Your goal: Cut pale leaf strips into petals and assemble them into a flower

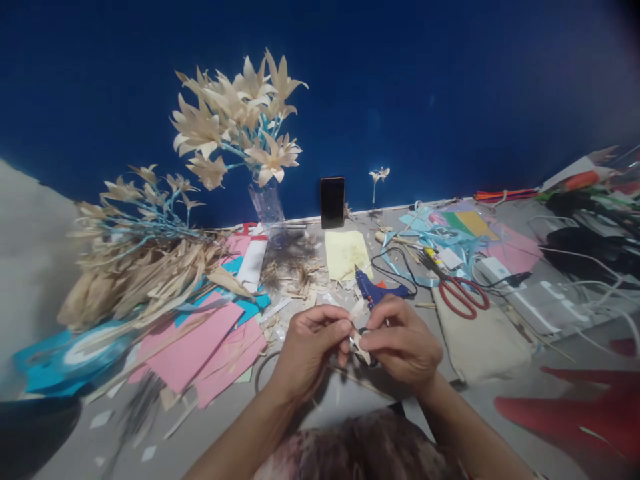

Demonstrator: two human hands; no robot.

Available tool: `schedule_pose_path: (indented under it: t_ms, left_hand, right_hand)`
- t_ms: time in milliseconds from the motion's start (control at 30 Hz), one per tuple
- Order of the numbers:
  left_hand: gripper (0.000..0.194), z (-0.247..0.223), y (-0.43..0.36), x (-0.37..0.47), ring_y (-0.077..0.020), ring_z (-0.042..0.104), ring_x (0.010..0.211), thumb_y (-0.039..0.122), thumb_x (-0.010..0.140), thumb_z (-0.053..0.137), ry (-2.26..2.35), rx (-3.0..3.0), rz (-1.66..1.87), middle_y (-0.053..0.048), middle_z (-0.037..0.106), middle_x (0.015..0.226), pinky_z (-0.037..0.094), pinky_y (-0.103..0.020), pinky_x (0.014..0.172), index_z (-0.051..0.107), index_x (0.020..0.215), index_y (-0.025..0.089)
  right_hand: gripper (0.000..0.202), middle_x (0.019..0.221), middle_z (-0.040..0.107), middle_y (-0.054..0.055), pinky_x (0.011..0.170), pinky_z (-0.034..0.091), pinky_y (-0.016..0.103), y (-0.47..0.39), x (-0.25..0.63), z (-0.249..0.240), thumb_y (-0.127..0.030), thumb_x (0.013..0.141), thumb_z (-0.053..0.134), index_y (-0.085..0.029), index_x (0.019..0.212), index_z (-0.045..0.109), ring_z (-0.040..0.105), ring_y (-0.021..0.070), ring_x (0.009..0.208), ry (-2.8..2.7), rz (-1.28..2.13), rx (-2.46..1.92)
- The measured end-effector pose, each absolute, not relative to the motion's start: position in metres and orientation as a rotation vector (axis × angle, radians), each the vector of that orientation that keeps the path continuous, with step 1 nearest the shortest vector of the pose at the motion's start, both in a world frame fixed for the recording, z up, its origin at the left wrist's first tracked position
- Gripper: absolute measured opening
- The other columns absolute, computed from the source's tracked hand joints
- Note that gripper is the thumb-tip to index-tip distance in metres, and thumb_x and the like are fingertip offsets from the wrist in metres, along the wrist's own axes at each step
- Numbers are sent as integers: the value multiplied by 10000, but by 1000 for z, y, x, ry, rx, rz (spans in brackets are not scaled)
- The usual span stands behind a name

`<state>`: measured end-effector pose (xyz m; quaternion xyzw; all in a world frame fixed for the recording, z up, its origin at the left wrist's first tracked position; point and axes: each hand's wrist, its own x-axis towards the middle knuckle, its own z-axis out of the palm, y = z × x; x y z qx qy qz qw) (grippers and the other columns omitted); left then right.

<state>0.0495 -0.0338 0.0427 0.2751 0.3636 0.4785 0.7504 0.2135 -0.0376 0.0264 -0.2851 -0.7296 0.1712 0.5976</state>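
Close in front of me, my left hand (316,339) pinches a small pale husk petal (360,347) between thumb and fingers. My right hand (404,341) has its fingertips closed on the same piece from the other side. Fingers cover part of it, so its full shape is hidden. Just beyond my hands lies a blue glue gun (373,290) with a black cord. A yellow paper sheet (345,257) with crumbs on it lies behind. Dark round handles, maybe of scissors, partly show beneath my hands.
Husk flowers (240,113) on blue stems stand in a clear vase (269,210). Dried husks (145,280) and pink paper (195,340) cover the left. A phone (333,202) leans on the blue wall. Red-handled scissors (463,298) and a power strip (533,307) lie right.
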Motion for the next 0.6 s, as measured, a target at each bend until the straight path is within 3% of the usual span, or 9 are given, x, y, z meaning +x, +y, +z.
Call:
schedule_pose_path:
  t_ms: [200, 400, 600]
  left_hand:
    - [201, 45, -34, 51, -70, 523, 390, 259, 689, 830, 811, 586, 1011, -13, 669, 570, 431, -160, 352, 688, 715, 120]
    - [210, 46, -33, 54, -73, 514, 406, 287, 683, 822, 897, 672, 1026, -38, 681, 609, 431, -169, 348, 716, 705, 106]
    - [220, 47, -35, 55, -87, 542, 436, 305, 694, 813, 969, 768, 1033, -63, 707, 654, 469, -191, 384, 753, 762, 105]
  right_hand:
    - [211, 802, 589, 14, 629, 470, 265, -35, 203, 26, -41, 823, 672, -243, 847, 729, 579, 146, 731, -1498, 619, -773]
    - [62, 780, 572, 21, 544, 461, 241, -33, 198, 22, -160, 831, 705, -197, 781, 700, 585, 140, 664, -1331, 849, -833]
    - [51, 796, 578, 20, 526, 454, 229, -32, 198, 19, -208, 825, 739, -192, 797, 700, 571, 122, 620, -1282, 891, -868]
